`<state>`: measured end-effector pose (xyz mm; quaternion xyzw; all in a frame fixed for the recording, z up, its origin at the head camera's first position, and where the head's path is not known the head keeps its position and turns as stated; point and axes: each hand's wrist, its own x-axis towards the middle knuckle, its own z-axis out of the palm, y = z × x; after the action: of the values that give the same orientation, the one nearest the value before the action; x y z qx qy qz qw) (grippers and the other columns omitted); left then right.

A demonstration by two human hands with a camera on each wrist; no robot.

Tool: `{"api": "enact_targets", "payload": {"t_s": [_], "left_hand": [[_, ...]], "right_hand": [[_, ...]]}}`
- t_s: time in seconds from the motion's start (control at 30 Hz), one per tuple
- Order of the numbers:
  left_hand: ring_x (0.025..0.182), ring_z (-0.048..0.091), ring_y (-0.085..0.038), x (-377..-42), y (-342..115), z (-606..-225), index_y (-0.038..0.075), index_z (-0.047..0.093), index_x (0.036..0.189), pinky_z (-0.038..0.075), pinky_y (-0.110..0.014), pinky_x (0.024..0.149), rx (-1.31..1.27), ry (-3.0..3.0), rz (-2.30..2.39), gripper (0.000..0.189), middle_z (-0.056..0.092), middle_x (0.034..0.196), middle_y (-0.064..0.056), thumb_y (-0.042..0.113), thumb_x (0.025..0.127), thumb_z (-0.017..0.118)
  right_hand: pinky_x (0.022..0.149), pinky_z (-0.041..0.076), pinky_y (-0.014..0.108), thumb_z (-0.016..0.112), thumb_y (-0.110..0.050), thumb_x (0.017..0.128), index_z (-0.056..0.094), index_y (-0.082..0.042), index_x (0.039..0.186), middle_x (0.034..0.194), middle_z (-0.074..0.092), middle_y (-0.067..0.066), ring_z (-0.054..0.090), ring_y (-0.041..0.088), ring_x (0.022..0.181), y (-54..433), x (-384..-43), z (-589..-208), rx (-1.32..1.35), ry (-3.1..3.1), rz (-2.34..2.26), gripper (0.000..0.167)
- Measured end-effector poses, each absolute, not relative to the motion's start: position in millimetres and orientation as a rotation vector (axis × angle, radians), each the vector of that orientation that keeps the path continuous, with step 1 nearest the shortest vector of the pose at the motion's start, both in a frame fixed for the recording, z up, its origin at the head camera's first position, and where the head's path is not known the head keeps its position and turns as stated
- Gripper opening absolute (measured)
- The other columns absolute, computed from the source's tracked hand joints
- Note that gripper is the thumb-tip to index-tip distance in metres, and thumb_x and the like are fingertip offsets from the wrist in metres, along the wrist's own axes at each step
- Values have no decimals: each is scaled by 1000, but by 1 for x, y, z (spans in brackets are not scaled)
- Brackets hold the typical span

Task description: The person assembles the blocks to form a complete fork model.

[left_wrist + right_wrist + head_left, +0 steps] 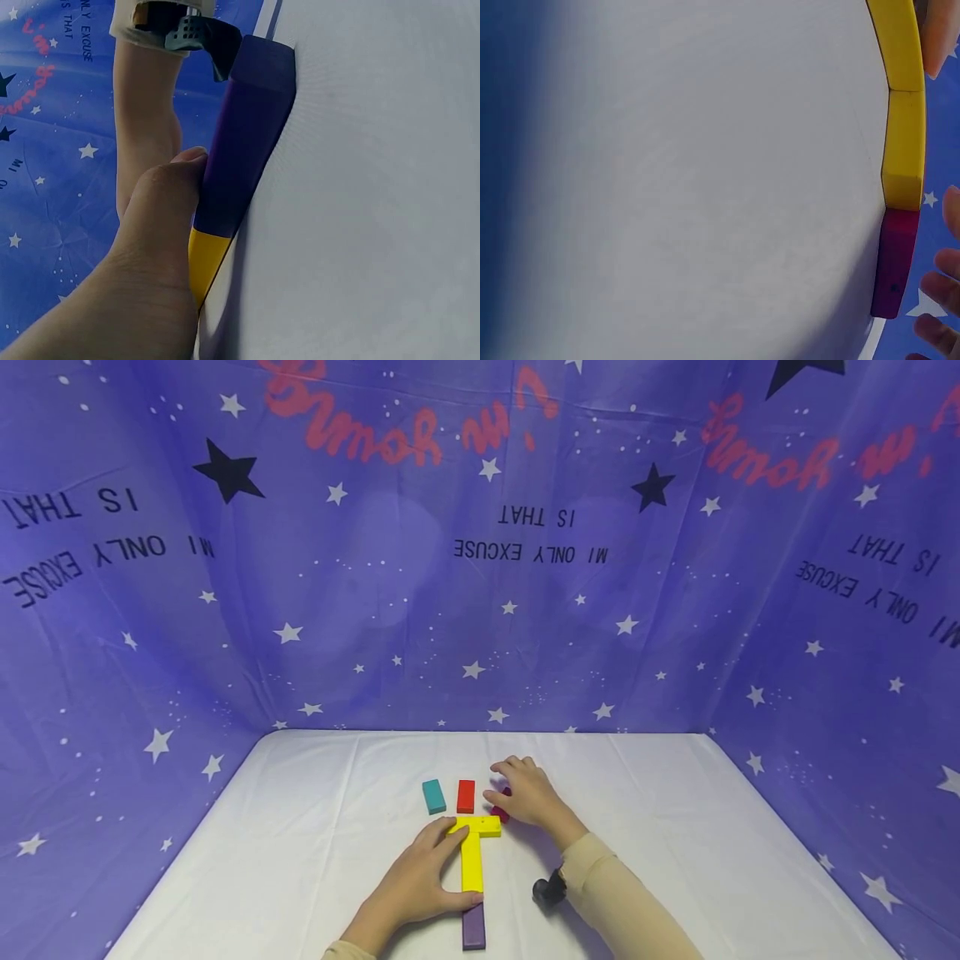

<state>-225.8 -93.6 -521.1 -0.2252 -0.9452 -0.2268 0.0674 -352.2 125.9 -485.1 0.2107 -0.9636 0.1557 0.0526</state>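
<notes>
A yellow crosspiece [490,827] tops a lengthwise yellow block [471,862], and a purple block [473,930] continues the line below, making a T shape. My left hand [412,881] rests along its left side, fingers on the crosspiece and thumb near the yellow-purple joint. In the left wrist view that thumb touches the purple block [244,157]. My right hand [531,795] is spread above a magenta block [502,814], which it partly hides. In the right wrist view, the fingers look apart from the magenta block [895,262], whose end appears to meet the yellow one.
Beyond the crosspiece lie a red block [466,795] and, left of it, a teal block [433,796]. White cloth [300,835] covers the table. A star-printed purple curtain [420,652] encloses its back and sides. A black device [550,891] sits at the right wrist.
</notes>
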Motion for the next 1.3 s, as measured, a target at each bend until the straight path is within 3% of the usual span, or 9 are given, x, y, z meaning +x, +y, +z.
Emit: {"api": "enact_targets", "payload": {"t_s": [0.37,1.3], "left_hand": [[140,43,-26,-226,-94,-522,24,45,150,45,-50,109,-684,-2856,-680,96,42,153,-6,77,73,66],[141,41,-25,-226,-96,-523,21,47,149,43,-47,111,-695,-2831,-686,99,41,153,-5,81,72,63]], "right_hand": [[111,38,53,64,-55,90,54,-17,141,141,57,5,48,29,130,112,-353,-480,726,-3002,428,64],[113,37,48,59,-60,91,49,-22,147,146,53,2,47,25,131,92,-355,-485,812,-3090,298,68]]}}
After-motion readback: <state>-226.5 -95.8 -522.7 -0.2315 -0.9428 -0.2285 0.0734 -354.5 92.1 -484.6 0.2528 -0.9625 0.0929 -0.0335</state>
